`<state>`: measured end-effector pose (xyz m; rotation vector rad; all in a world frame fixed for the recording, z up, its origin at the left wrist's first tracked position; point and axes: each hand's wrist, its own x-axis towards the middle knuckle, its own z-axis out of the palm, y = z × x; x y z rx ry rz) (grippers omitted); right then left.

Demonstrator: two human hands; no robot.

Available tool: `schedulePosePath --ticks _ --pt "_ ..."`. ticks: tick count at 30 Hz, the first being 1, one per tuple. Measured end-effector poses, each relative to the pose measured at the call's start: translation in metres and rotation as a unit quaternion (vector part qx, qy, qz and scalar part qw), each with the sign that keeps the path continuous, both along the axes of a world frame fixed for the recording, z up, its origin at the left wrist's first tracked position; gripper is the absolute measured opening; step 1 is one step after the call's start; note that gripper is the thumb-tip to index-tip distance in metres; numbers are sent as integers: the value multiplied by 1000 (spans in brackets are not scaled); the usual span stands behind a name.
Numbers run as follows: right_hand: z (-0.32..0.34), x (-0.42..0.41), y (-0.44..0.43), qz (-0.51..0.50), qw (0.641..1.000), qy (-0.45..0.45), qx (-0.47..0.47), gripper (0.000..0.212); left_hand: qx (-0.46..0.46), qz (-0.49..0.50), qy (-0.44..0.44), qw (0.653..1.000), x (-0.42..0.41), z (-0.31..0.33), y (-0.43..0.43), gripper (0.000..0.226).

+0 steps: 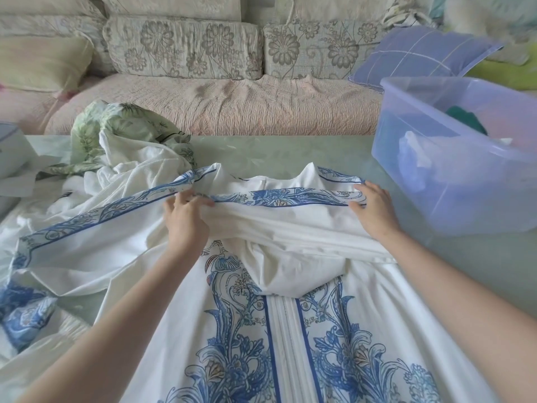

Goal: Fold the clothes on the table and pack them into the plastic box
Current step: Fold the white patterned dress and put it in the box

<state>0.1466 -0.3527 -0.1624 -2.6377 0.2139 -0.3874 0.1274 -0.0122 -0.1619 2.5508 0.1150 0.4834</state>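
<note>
**One camera, looking down from the head**

There is only one view. The camera sits on the person's head and looks forward and down. It is close to the tabletop (pixel 290 149), so the garment (pixel 284 330) fills the bottom of the picture. Both arms come in from the bottom edge. The left hand (pixel 186 219) and the right hand (pixel 374 210) are near the middle. The plastic box (pixel 436 175) is cut off by the right edge. The sofa (pixel 220 112) runs across the top, farther away. The lens is wide and takes in a lot.
</note>
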Motion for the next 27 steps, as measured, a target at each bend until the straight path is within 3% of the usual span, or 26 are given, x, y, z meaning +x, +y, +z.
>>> schedulePosePath --ticks 2,3,5,7,9,11,16,18,21,24,25,27 --pt "4 -12 5 20 1000 17 -17 51 100 30 32 994 0 -1 0 49" --pt "5 -19 7 31 998 30 -41 53 137 30 0 990 0 1 0 43" --pt "3 -32 11 61 990 90 -91 58 178 -31 -84 980 -1 6 -4 35" --pt "-4 -43 10 73 974 183 -114 64 183 -138 -47 972 -4 8 -9 39" --pt "-13 -48 4 64 964 229 -116 68 224 -185 99 952 -8 1 -11 51" --pt "-17 -48 -5 42 965 225 -124 70 252 -171 207 930 -10 -6 -9 65" --pt "-16 -50 -18 40 969 207 -131 67 304 -203 230 902 -16 -5 -3 117" --pt "-16 -51 -21 40 967 211 -138 67 274 -189 229 915 -21 -5 -6 101" --pt "-12 -52 -21 37 966 219 -131 69 201 -167 134 956 -22 0 -6 73" --pt "-12 -56 -19 38 973 196 -114 69 245 -203 136 938 -20 1 -2 60" --pt "-14 -57 -20 42 973 196 -118 69 275 -211 173 922 -22 -2 -2 61" --pt "-17 -61 -21 46 972 197 -124 68 249 -184 226 924 -25 -7 -1 86"
